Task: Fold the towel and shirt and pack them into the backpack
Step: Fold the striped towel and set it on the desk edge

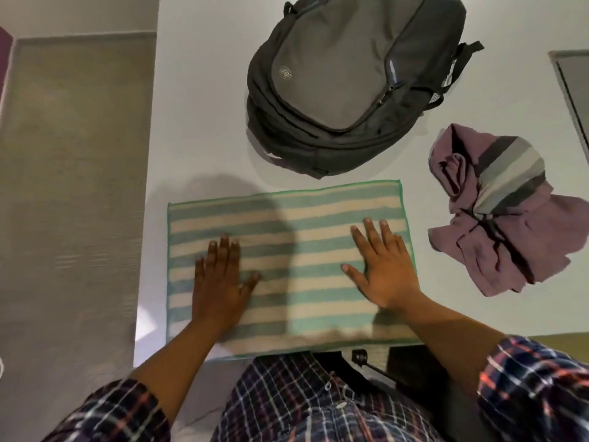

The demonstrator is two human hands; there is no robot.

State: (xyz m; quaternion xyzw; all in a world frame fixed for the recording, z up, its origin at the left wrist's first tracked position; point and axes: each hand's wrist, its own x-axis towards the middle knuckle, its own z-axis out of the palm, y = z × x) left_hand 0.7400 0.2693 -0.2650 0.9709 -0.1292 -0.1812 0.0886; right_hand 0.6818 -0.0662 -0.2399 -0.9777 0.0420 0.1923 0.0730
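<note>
Towel (302, 218), teal & cream stripes w/ green edging, lies spread flat on the white surface (197, 122), long side across, directly in front of the person. Its near hem sits by the person's torso.

Left hand (220, 282) rests palm down on the towel's left half, fingers straight & close together, thumb out. Grip wide, holding nothing. Right hand (382, 269) rests palm down on the right half, near the right hem, fingers straight & slightly spread. Grip wide too, nothing held. Fingertips of both point away from the body.

Backpack (344, 74), dark grey w/ lighter front panel, lies front up beyond the towel. Its nearest end comes just short of the towel's far hem. Can't tell if the main zip is open.

Shirt (497, 224), mauve w/ a grey/white/black stripe band, sits in a crumpled heap to the right of the towel, apart from it and nearer than the backpack. Not folded.

Plaid sleeves (535, 387) cover the upper forearms. Small dark knob-like item (359, 357) shows at the towel's near edge; can't tell what it is.
</note>
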